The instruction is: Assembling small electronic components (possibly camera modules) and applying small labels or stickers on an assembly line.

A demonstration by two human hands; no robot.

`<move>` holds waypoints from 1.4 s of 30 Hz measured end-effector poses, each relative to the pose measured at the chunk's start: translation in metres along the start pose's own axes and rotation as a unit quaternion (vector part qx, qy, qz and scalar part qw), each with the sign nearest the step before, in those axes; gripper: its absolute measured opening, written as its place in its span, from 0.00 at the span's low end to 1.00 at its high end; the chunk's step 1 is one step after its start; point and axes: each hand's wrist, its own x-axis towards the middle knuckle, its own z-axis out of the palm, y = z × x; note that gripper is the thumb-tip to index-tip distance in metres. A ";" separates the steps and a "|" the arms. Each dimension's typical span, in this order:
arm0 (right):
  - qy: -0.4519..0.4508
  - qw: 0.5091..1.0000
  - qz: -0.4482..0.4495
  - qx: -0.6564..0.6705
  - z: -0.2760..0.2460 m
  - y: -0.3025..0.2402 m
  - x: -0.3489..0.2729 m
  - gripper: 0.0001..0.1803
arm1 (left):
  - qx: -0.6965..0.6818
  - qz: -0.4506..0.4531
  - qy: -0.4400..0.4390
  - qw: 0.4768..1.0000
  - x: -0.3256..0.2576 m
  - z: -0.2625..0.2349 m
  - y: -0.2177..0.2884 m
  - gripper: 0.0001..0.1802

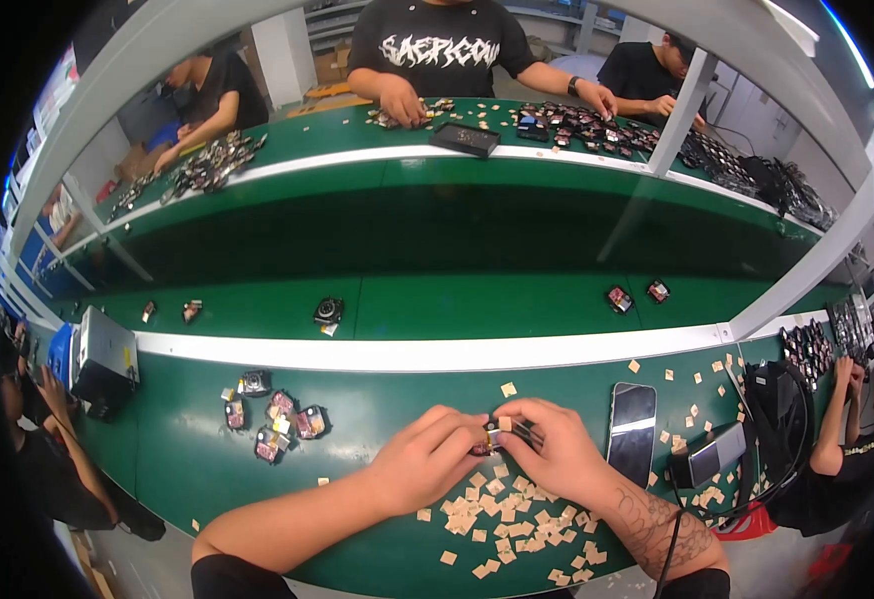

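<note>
Over the near green bench, my left hand (425, 457) pinches a small dark electronic module (484, 441) with reddish and silvery parts. My right hand (561, 451) meets it from the other side, fingers closed round a thin dark tool (529, 433) that looks like tweezers. A small tan square (504, 423) shows at the module's top edge, between my fingertips. The rest of the module is covered by my fingers. Many loose tan squares (507, 514) lie scattered beneath and in front of my hands. To the left sits a loose group of similar small modules (280, 404).
Right of my hands lie a smartphone (632, 429) and a grey box-shaped device (713, 457) with cables. A white rail (417, 351) separates my bench from a green belt (487, 304) carrying scattered modules. A grey metal box (105, 351) stands left. Other people work across and beside.
</note>
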 end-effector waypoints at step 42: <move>0.037 0.999 0.014 0.014 -0.013 0.006 -0.005 0.06 | 0.169 -0.164 0.093 0.967 0.092 -0.025 -0.073 0.14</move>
